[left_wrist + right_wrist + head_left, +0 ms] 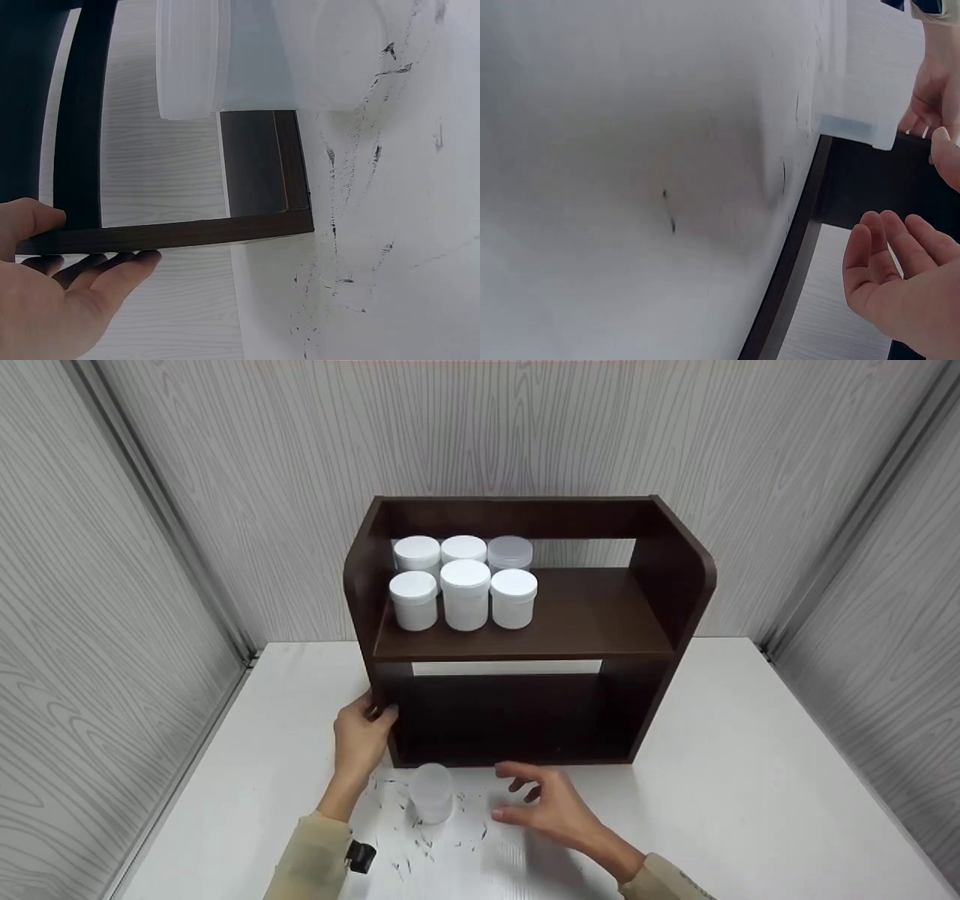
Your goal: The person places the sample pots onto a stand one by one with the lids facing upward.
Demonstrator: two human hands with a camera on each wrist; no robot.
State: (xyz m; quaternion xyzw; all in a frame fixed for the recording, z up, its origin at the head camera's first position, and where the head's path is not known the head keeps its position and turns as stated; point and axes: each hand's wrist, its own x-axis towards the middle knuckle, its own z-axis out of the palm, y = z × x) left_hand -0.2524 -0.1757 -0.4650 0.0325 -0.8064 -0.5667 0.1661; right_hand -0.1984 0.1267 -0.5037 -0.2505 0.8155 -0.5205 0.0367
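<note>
My left hand [362, 739] grips the left side panel of a dark brown two-tier shelf [592, 619]. In the left wrist view its thumb lies on one face of the panel and the fingers on the other. A translucent lidded jar [432, 795] stands on the table just in front of the shelf, between my hands and touched by neither. To its right hovers my right hand [553, 808], fingers bent loosely and apart from the thumb, with nothing held. The right wrist view shows that hand [904, 289] near the jar [855, 101].
Several white jars [466, 596] stand in two rows on the upper tier's left side, with a greyish-lidded one [510, 552] at the back. Dark scuff marks streak the white table [720, 780]. Wood-patterned walls [525, 427] enclose the table at the back and sides.
</note>
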